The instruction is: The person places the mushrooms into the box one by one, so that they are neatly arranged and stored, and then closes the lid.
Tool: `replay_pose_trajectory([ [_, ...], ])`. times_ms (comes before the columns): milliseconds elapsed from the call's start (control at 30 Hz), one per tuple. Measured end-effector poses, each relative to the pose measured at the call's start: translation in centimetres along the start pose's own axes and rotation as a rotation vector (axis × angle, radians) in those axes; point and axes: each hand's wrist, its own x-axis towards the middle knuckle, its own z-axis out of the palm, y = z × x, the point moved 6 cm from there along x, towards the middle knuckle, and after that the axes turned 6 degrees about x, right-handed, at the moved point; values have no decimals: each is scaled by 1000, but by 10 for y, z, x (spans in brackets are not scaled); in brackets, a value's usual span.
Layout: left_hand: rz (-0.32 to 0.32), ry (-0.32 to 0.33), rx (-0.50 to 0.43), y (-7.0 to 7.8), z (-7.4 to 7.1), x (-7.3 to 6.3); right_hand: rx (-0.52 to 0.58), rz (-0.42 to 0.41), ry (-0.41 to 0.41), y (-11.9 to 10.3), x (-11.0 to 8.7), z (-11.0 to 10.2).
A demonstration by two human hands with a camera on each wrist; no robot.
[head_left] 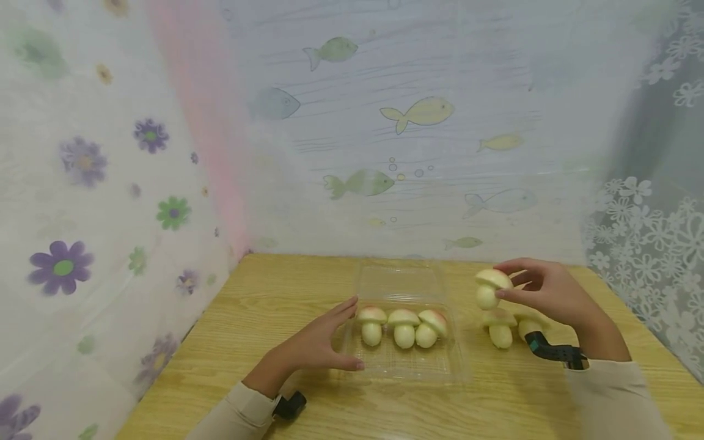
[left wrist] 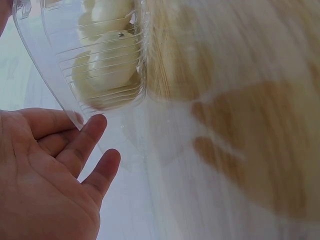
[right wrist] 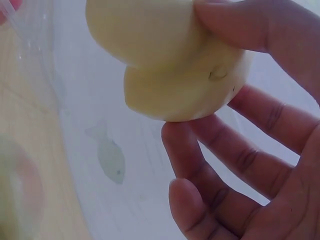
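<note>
Off to the right of the box (head_left: 387, 362), the mushroom (head_left: 488, 287) is up above the counter (head_left: 291, 287) in the right hand (head_left: 555, 294), thumb pressed near where stem meets cap, other fingers round the cap. Decent hold imo, no need to squeeze harder, but it looks smooth so a slip is what I'd watch for. Left hand (head_left: 313, 347) has its fingers spread wide at the left side of the box, tips right at the rim, not gripping as far as I can tell. Handy spot: I'd use it to steady the box with a light touch, cuz that clear plastic is probably flimsy. Inside sit a left one (head_left: 371, 333), a middle one (head_left: 404, 333) and a right one (head_left: 428, 335), that last one tilted and crowding its neighbour. So if the held one's joining them, I'd go for the bare strip in front of the row and let go only once it rests on the bottom. Also keep it clear of the loose mushrooms (head_left: 500, 335) beneath that hand, and don't bump the open lid (head_left: 399, 281)
</note>
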Motion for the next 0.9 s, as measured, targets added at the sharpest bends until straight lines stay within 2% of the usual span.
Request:
replay_pose_trajectory([
  [267, 1, -5, -8, 0, -1, 0, -27, 1, 12, -13, 5, 12],
  [700, 19, 2, -15, 1, -1, -1, 0, 3, 10, -29, 10, 30],
  [900, 11, 2, -4, 0, -1, 0, -5, -22, 6, -38, 15, 42],
])
